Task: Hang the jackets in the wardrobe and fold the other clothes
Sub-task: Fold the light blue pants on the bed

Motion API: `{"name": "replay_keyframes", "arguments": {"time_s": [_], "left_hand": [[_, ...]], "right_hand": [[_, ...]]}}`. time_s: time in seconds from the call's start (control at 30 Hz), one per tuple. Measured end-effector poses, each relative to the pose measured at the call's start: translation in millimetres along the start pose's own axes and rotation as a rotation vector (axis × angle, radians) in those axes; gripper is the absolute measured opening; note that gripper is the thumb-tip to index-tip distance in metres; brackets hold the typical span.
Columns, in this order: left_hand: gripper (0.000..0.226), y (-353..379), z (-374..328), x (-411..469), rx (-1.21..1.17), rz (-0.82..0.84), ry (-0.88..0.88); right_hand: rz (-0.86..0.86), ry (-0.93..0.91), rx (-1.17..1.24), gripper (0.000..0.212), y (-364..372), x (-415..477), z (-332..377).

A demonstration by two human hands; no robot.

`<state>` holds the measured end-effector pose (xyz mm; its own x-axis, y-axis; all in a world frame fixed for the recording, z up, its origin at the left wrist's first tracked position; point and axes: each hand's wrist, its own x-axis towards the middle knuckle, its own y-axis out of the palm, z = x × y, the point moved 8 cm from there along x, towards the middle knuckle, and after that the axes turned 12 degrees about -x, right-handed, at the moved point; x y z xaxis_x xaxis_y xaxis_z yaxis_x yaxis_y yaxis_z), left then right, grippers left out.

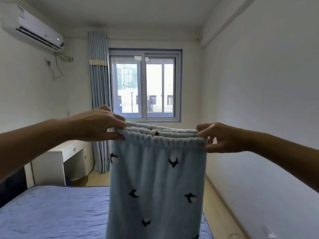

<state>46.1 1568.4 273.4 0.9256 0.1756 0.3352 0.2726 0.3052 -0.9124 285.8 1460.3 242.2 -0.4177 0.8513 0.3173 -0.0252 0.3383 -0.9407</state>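
Note:
A pair of light blue fleece trousers [157, 183] with small black bird prints hangs in front of me, held up by the elastic waistband. My left hand [101, 124] pinches the left end of the waistband between thumb and fingers. My right hand [219, 138] pinches the right end. The waistband is stretched flat between both hands, its layers doubled together. The trouser legs hang down over the bed and run out of the bottom of the view.
A bed [51, 213] with a blue cover lies below and to the left. A white desk [69, 161] stands by the left wall, next to a blue curtain [99, 80] and a window [145, 87]. An air conditioner [32, 28] hangs high on the left. The right wall is bare.

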Motion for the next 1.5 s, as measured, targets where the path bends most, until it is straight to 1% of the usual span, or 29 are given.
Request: {"name": "replay_keyframes", "arguments": {"time_s": [0.03, 0.1, 0.13, 0.17, 0.23, 0.3, 0.33, 0.37, 0.43, 0.47, 0.5, 0.53, 0.57, 0.6, 0.63, 0.67, 0.73, 0.77, 0.8, 0.83, 0.9, 0.97, 1.03, 1.1, 1.17, 1.27, 1.33, 1.4, 1.5], "left_hand": [[0.025, -7, 0, 0, -0.037, -0.057, -0.001], [0.031, -20, 4, 0, -0.186, -0.163, -0.016], [0.032, -26, 6, 2, -0.275, -0.216, -0.035], [0.028, -31, 8, 5, -0.343, -0.26, -0.048], [0.015, -39, 10, 14, -0.415, -0.309, -0.065], [0.019, -47, 12, 22, -0.529, -0.323, -0.105], [0.023, -53, 13, 25, -0.608, -0.342, -0.131], [0.027, -61, 15, 27, -0.695, -0.38, -0.149], [0.031, -75, 17, 33, -0.891, -0.442, -0.146], [0.032, -79, 19, 39, -0.999, -0.443, -0.139], [0.034, -81, 22, 46, -1.107, -0.407, -0.145], [0.038, -78, 26, 56, -1.184, -0.331, -0.165], [0.042, -72, 30, 67, -1.205, -0.227, -0.195], [0.041, -60, 34, 81, -1.166, -0.109, -0.242], [0.034, -41, 39, 96, -1.077, 0.005, -0.306], [0.023, -16, 46, 114, -0.958, 0.103, -0.394], [0.011, 34, 65, 155, -0.669, 0.201, -0.584], [0.009, 54, 72, 174, -0.519, 0.206, -0.655], [0.009, 67, 78, 193, -0.391, 0.169, -0.693], [0.008, 72, 86, 210, -0.309, 0.078, -0.703], [0.008, 62, 103, 233, -0.302, -0.167, -0.717], [0.013, 42, 114, 246, -0.27, -0.35, -0.713], [0.013, 17, 115, 256, -0.194, -0.456, -0.696], [0.011, -5, 109, 261, -0.15, -0.517, -0.691], [0.012, -18, 102, 264, -0.118, -0.539, -0.684], [0.015, -21, 85, 265, -0.065, -0.513, -0.664], [0.018, -13, 71, 263, -0.035, -0.471, -0.649], [0.018, 5, 55, 257, -0.016, -0.393, -0.627], [0.014, 45, 25, 236, -0.037, -0.284, -0.597]], "right_hand": [[-0.035, 0.007, 0.058, 0.016, -5, 1, -2], [-0.133, 0.087, 0.232, 0.018, -21, -1, -12], [-0.188, 0.121, 0.307, 0.019, -30, -2, -16], [-0.239, 0.132, 0.346, 0.021, -40, 0, -18], [-0.295, 0.113, 0.368, 0.023, -55, 6, -16], [-0.332, 0.081, 0.384, 0.016, -69, 13, -9], [-0.358, 0.064, 0.402, 0.01, -78, 15, -7], [-0.392, 0.048, 0.437, 0.009, -89, 16, -7], [-0.458, -0.003, 0.586, 0.023, -112, 16, -14], [-0.461, -0.041, 0.688, 0.027, -122, 17, -17], [-0.435, -0.068, 0.774, 0.028, -129, 20, -22], [-0.378, -0.076, 0.823, 0.027, -131, 24, -28], [-0.295, -0.05, 0.821, 0.024, -128, 30, -37], [-0.193, 0.012, 0.761, 0.022, -117, 37, -50], [-0.083, 0.1, 0.637, 0.022, -100, 45, -67], [0.009, 0.197, 0.448, 0.022, -77, 54, -88], [0.103, 0.331, -0.066, 0.023, -38, 76, -127], [0.141, 0.37, -0.337, 0.022, -22, 86, -141], [0.171, 0.406, -0.579, 0.023, -11, 95, -152], [0.183, 0.446, -0.761, 0.026, -6, 101, -165], [0.149, 0.523, -0.955, 0.03, -15, 109, -191], [0.128, 0.603, -1.064, 0.033, -33, 112, -211], [0.139, 0.691, -1.1, 0.04, -50, 113, -223], [0.132, 0.753, -1.118, 0.046, -65, 111, -228], [0.106, 0.777, -1.13, 0.048, -77, 105, -228], [0.103, 0.797, -1.118, 0.047, -82, 89, -226], [0.096, 0.776, -1.113, 0.043, -76, 75, -221], [0.08, 0.727, -1.089, 0.039, -61, 57, -210], [0.035, 0.605, -1.032, 0.039, -25, 22, -185]]}}
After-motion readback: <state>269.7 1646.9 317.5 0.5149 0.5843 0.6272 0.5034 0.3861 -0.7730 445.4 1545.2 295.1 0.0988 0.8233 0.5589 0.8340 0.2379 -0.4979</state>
